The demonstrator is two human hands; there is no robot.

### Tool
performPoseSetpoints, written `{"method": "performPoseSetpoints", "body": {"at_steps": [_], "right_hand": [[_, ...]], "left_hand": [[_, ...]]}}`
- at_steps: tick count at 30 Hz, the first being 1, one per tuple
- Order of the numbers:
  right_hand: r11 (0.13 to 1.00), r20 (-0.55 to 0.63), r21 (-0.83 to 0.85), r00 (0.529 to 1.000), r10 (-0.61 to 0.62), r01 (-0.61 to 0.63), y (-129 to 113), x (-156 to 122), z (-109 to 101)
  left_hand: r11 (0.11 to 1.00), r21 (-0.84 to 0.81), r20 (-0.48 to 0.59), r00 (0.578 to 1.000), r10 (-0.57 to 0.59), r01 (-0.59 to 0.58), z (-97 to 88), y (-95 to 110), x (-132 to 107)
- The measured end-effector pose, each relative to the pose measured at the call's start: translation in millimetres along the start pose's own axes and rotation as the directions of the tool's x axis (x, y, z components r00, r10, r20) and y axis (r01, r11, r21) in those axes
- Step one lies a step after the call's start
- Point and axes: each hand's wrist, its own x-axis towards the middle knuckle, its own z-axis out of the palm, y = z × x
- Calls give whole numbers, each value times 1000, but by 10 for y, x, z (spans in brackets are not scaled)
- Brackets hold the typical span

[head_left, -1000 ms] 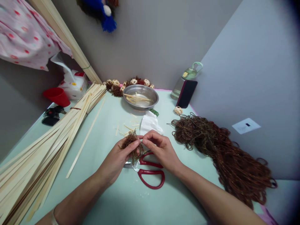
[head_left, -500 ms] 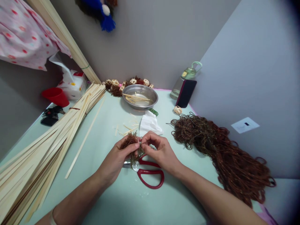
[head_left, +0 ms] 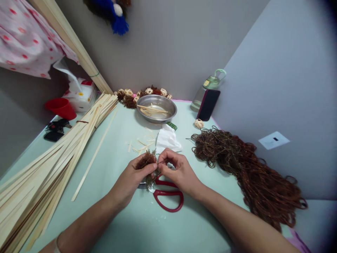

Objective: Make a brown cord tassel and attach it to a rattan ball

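Brown and olive yarn, gathered into a shaggy tassel [head_left: 146,161], is gripped by my left hand [head_left: 137,175], thumb pressed across it. My right hand [head_left: 177,169] pinches at the tassel's right side, thumb and forefinger together; a thin strand seems to be between them, too small to make out well. Both hands hover over red-handled scissors [head_left: 168,201], whose blades are partly hidden under the left hand and the yarn. Just beyond my fingers lie a white tissue [head_left: 167,139] and cut bits of pale strip [head_left: 143,144].
Long pale wooden strips [head_left: 63,158] cover the left side. A metal bowl [head_left: 172,114] with water and strips stands at the back, near woven balls [head_left: 149,91]. On the right are a brown yarn heap [head_left: 252,172], a phone [head_left: 208,104] and a bottle [head_left: 198,98].
My hands stay nearly in place on the tassel, the right fingers still pinching beside it. The whole view has shifted very slightly.
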Motion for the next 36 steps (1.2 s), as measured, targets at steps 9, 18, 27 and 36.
{"method": "performPoseSetpoints", "body": {"at_steps": [9,18,27,36], "right_hand": [[1000,19,-4,1000,1,-1,44,3,-23],[989,61,140,997,43,-51,31,13,-23],[987,-80,162,996,27,-13,16,30,-54],[990,236,128,971,28,-60,22,41,-88]], "left_hand": [[984,-176,47,999,-22,30,-25,53,8],[962,-274,100,995,15,13,-17,93,-29],[989,-146,43,999,4,3,-13,26,-5],[975,-223,64,998,20,-5,-32,85,-4]]}}
